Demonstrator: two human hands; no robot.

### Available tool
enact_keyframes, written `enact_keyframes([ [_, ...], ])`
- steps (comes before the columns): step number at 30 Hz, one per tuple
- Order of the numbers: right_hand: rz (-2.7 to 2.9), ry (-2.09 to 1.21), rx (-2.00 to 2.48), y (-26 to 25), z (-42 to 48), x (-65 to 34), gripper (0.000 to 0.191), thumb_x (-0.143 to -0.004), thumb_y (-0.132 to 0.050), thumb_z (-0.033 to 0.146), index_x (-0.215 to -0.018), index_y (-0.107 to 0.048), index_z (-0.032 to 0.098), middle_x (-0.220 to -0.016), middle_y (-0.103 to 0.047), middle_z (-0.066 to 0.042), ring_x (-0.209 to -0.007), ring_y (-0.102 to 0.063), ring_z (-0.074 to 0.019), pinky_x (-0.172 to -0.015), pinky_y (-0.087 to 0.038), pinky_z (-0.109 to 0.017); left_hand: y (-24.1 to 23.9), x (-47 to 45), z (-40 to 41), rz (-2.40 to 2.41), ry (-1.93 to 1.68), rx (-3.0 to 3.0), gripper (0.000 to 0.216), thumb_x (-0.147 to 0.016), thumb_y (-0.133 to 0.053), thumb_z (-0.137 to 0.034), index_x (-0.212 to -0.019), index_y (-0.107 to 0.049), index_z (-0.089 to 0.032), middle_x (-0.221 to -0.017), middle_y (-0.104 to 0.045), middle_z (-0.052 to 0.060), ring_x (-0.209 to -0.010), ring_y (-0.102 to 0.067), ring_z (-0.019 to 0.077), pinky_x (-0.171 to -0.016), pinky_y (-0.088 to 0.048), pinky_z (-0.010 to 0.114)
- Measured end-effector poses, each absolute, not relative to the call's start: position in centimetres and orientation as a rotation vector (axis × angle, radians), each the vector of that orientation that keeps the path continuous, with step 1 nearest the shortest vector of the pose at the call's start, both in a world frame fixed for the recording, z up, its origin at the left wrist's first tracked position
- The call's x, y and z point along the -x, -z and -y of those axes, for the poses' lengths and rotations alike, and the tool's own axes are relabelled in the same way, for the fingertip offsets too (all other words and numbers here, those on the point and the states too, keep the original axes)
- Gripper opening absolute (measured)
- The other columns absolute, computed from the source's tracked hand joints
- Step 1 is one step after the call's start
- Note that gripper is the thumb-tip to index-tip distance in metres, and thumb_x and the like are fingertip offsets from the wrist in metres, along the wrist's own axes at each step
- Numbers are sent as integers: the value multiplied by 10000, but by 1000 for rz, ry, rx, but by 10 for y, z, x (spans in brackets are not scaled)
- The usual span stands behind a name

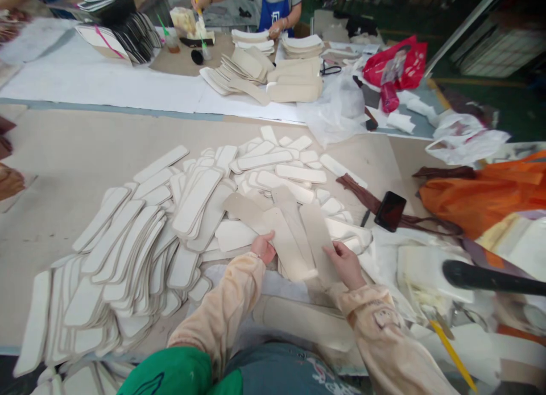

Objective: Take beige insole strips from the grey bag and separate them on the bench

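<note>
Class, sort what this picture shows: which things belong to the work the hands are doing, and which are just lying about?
In the job: left hand and right hand, both holding the fanned beige strips; heap of white-edged strips on the table beside them.
Lying about: black phone, brown straps beside it, orange bag, red plastic bag.

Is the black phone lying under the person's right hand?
No: the black phone lies off to the side, clear of the right hand, which grips the fanned beige strips.
</note>
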State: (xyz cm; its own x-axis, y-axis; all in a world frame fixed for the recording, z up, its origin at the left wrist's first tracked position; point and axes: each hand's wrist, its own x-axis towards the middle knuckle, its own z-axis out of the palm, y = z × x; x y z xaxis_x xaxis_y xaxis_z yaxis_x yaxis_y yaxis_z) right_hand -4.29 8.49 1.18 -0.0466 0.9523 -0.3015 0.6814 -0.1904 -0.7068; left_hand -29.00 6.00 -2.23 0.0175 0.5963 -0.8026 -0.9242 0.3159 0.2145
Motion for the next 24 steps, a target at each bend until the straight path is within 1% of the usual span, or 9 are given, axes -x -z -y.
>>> enact_keyframes([
  [4,1605,-885,2017,-17,-91,32,424,-804,-454,497,-978,-625,151,-780,-652,-55,-690,-569,-193,-658,-444,-307,27,291,-59,-975,-1187,424,206,-791,-558,-139,-980,-631,-98,-944,-708,139,-981,-645,273,-921,-500,408],
  [7,1716,-690,1869,-30,-87,51,399,-842,-448,432,-1089,-603,160,-935,-633,-91,-844,-568,-212,-788,-450,-329,27,290,-59,-1002,-1191,413,202,-791,-550,-139,-971,-628,-91,-922,-711,139,-974,-648,267,-922,-498,397],
  [9,1928,-582,1688,-38,-79,74,366,-873,-427,325,-1173,-575,176,-1015,-601,-110,-961,-542,-225,-877,-431,-348,24,288,-59,-1013,-1211,396,207,-792,-539,-136,-974,-624,-85,-911,-713,136,-973,-649,262,-923,-495,388],
  [11,2171,-594,1576,-42,-67,101,394,-881,-384,198,-1246,-532,197,-1024,-577,-116,-986,-526,-224,-889,-431,-357,19,286,-60,-999,-1214,370,222,-804,-525,-156,-992,-621,-86,-905,-716,126,-983,-644,263,-923,-491,386],
  [13,2371,-655,1482,-41,-55,126,421,-867,-379,131,-1257,-523,196,-1030,-568,-120,-979,-518,-229,-870,-445,-361,13,284,-60,-973,-1213,345,252,-832,-511,-241,-1008,-623,-98,-900,-718,110,-1001,-635,267,-921,-488,388],
  [17,2505,-817,1293,-33,-43,152,329,-841,-512,211,-1165,-569,198,-1095,-558,-104,-999,-512,-227,-873,-458,-353,6,281,-57,-913,-1295,266,375,-841,-503,-445,-1056,-619,-162,-983,-706,86,-1054,-609,252,-931,-480,390],
  [20,2442,-869,1273,-29,-52,146,294,-855,-501,240,-1135,-577,198,-1100,-560,-97,-1025,-513,-215,-901,-447,-346,6,280,-53,-844,-1351,202,439,-811,-517,-530,-1080,-609,-195,-1065,-683,91,-1100,-582,265,-938,-474,416],
  [22,2365,-765,1395,-28,-64,136,342,-857,-477,223,-1193,-540,205,-1134,-549,-101,-1058,-498,-227,-918,-429,-366,7,279,-51,-842,-1368,181,435,-791,-559,-518,-1076,-610,-193,-1079,-678,97,-1118,-568,283,-946,-467,435],
  [24,2338,-629,1543,-26,-75,128,405,-828,-498,201,-1232,-509,204,-1150,-542,-114,-1066,-484,-254,-921,-409,-395,9,277,-51,-895,-1370,152,372,-754,-661,-381,-1066,-613,-186,-1064,-684,96,-1116,-569,288,-960,-458,432],
])
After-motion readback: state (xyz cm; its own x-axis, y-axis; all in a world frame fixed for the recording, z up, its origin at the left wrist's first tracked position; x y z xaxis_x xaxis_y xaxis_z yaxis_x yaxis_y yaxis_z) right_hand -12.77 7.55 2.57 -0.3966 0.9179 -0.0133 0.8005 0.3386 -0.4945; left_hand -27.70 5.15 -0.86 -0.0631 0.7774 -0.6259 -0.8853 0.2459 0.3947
